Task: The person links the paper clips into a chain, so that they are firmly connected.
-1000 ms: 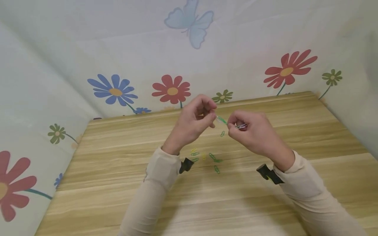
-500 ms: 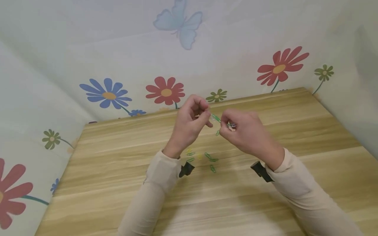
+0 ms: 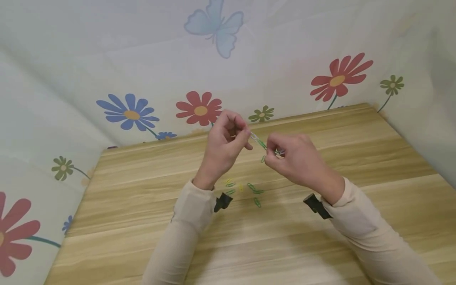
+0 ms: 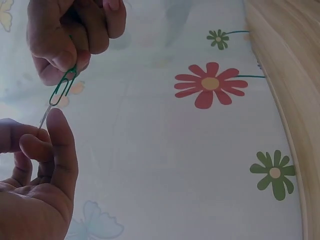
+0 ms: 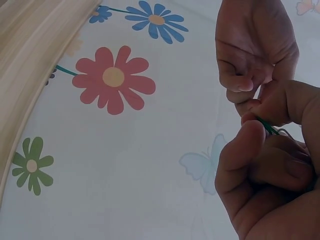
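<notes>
A green paper clip and a white paper clip are spanning the air above the surface, seemingly hooked together.
The right hand's grip is pinching the green one, with more clips poking out inside it; whether those are linked, the pictures are not showing. The left hand's grip is pinching the white one. This join is looking made, while green clips and yellow clips are lying scattered below, apparently left unattached to these.
</notes>
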`<act>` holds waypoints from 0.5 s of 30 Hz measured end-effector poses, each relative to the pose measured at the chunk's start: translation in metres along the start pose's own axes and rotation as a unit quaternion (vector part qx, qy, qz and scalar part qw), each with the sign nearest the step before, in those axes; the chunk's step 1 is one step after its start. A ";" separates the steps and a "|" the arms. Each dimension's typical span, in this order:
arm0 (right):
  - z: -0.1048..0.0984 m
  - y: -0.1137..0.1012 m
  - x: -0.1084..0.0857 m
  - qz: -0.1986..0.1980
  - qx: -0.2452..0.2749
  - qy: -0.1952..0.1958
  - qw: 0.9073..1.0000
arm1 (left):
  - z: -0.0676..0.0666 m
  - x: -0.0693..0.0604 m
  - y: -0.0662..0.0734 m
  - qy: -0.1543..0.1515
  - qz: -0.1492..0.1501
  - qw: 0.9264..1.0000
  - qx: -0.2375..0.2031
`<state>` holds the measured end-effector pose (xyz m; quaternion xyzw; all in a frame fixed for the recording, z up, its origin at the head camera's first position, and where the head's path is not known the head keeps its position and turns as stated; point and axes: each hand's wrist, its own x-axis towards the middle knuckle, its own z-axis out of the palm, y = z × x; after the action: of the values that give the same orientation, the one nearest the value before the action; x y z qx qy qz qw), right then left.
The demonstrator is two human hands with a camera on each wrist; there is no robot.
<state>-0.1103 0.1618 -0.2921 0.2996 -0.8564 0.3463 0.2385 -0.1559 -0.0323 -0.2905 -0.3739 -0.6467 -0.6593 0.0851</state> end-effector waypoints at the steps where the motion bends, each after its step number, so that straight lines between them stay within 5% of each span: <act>1: 0.000 0.000 0.000 0.002 0.002 -0.001 1.000 | -0.001 0.000 0.000 0.004 0.000 1.000 -0.004; 8: -0.003 0.001 0.001 0.025 0.029 -0.003 0.999 | -0.006 0.001 0.003 0.011 0.004 1.000 -0.007; 15: -0.009 0.005 0.005 0.098 0.038 -0.105 0.989 | -0.012 0.001 0.007 -0.023 0.017 0.999 0.042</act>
<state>-0.1157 0.1697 -0.2858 0.2574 -0.8882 0.3670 0.1006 -0.1567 -0.0439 -0.2831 -0.3961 -0.6690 -0.6214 0.0968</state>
